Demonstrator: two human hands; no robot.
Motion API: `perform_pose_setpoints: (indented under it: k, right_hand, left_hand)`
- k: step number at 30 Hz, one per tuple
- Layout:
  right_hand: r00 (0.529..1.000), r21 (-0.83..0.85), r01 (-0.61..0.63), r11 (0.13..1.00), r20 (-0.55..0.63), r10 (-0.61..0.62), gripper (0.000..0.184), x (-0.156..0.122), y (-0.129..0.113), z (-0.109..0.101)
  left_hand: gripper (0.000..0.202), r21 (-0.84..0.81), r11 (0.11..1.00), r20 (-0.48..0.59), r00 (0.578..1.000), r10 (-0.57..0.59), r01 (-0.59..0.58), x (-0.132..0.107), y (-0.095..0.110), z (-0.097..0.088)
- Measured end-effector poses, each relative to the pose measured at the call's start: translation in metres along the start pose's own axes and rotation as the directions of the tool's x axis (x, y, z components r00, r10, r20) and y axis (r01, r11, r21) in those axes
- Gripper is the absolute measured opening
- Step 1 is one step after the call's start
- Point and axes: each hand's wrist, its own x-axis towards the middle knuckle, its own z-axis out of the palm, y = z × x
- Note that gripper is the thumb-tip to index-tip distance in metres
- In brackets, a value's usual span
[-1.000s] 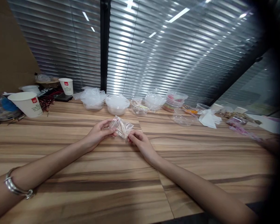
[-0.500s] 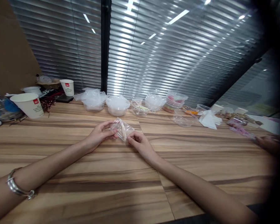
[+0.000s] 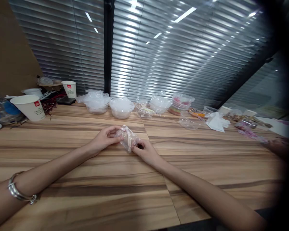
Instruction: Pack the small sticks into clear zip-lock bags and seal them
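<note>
Both my hands hold a small clear plastic bag (image 3: 127,138) with something pale inside, just above the wooden table (image 3: 110,179). My left hand (image 3: 105,138) pinches the bag's left end with curled fingers. My right hand (image 3: 145,151) pinches its lower right corner, fingers closed. A metal bracelet (image 3: 19,192) sits on my left wrist.
Along the back edge stand clear plastic bowls and tubs (image 3: 121,109), a stack of lidded containers (image 3: 181,102), crumpled white paper (image 3: 215,122) and two paper cups (image 3: 30,107). Another person's hand (image 3: 276,146) rests at the far right. Window blinds close off the back.
The bag has been drawn in and turned more upright between my hands; my right hand has slid slightly down and closer to the left.
</note>
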Motion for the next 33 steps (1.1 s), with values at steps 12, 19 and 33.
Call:
perform_pose_setpoints:
  k: [12, 19, 33]
  right_hand:
    - [0.995, 0.122, -0.045, 0.992, 0.096, 0.034, 0.024, 0.002, -0.005, -0.003]
    - [0.994, 0.21, -0.034, 0.977, 0.107, 0.012, 0.024, 0.001, -0.006, -0.003]
    - [0.996, 0.127, -0.053, 0.991, 0.08, 0.043, 0.031, -0.001, -0.006, 0.001]
  left_hand:
    - [0.042, 0.017, 1.0, -0.053, 0.999, -0.005, 0.006, 0.0, 0.001, 0.001]
    - [0.04, -0.025, 1.0, -0.05, 0.999, -0.009, 0.008, 0.001, 0.0, 0.0]
    - [0.042, -0.093, 0.994, -0.028, 0.998, -0.053, 0.05, 0.001, 0.001, -0.002]
